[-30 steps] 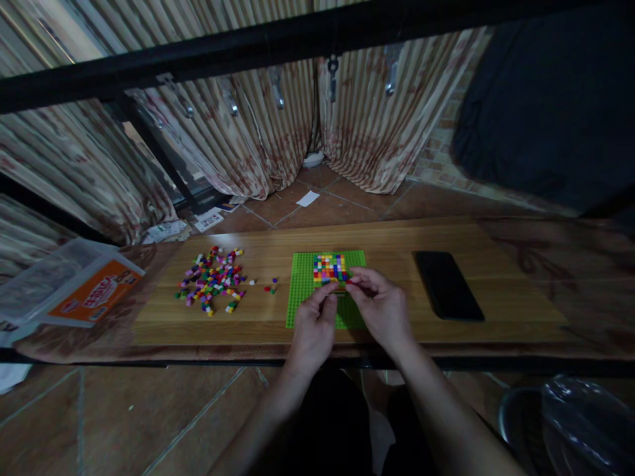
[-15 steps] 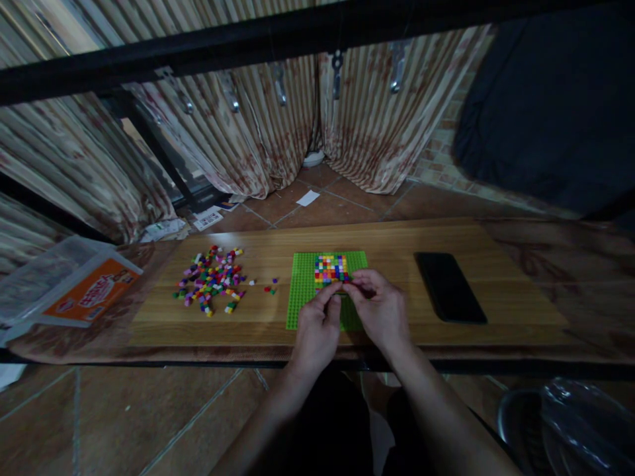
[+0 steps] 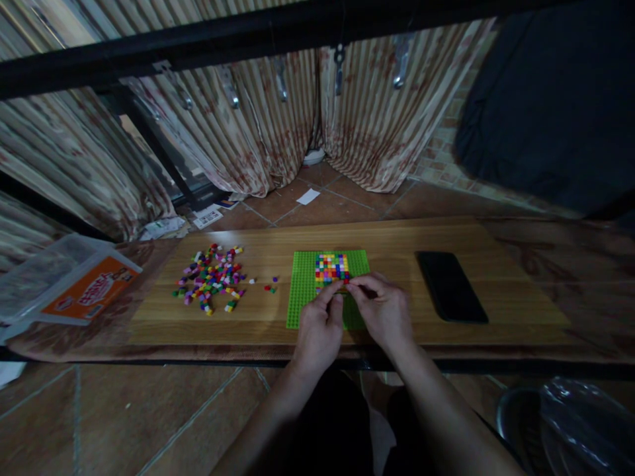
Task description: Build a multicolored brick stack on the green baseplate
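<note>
A green studded baseplate (image 3: 302, 284) lies on the wooden board, bearing a block of small multicoloured bricks (image 3: 331, 266) in tight rows. My left hand (image 3: 321, 327) is over the plate's lower part, its fingertips closed at the near edge of the bricks. Opposite it, my right hand (image 3: 384, 307) pinches at the lower right corner of the bricks, where a bit of red shows by the fingertips. Whatever the left fingers may hold is hidden. Both hands cover the near part of the plate.
Loose bricks (image 3: 213, 277) are heaped on the board's left, with a few strays (image 3: 269, 288) nearer the plate. A black phone (image 3: 451, 287) lies to the right. A clear plastic box (image 3: 89, 284) with an orange label stands at far left.
My right hand's fingers have shifted slightly at the corner of the bricks, uncovering a little more of them. The left hand stays nearly in place.
</note>
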Action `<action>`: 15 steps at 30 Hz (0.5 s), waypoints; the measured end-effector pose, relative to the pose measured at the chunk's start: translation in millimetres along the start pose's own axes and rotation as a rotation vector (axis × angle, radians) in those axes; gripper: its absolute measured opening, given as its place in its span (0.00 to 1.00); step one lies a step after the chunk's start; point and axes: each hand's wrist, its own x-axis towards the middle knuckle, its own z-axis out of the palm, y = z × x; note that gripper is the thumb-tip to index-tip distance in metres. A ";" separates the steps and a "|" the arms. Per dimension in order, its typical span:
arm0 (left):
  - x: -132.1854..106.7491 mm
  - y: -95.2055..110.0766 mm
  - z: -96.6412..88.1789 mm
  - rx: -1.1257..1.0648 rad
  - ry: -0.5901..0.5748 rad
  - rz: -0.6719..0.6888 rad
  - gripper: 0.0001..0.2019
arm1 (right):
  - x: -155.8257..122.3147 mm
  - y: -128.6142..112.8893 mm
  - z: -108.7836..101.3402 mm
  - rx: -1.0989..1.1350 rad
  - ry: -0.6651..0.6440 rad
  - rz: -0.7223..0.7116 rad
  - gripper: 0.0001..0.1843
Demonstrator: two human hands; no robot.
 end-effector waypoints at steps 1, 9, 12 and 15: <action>-0.4 0.6 -0.1 0.014 0.004 0.008 0.17 | -0.1 -0.1 0.2 -0.011 0.004 0.008 0.07; -3.5 6.7 1.0 0.160 -0.016 0.020 0.19 | -0.1 -5.7 -1.9 0.023 -0.017 0.128 0.14; -4.1 9.2 1.5 0.211 -0.018 0.043 0.19 | 1.7 -2.9 -0.3 0.075 -0.002 0.201 0.15; -4.3 11.4 1.9 0.263 -0.017 0.041 0.19 | 4.6 2.4 3.9 0.229 0.010 0.315 0.15</action>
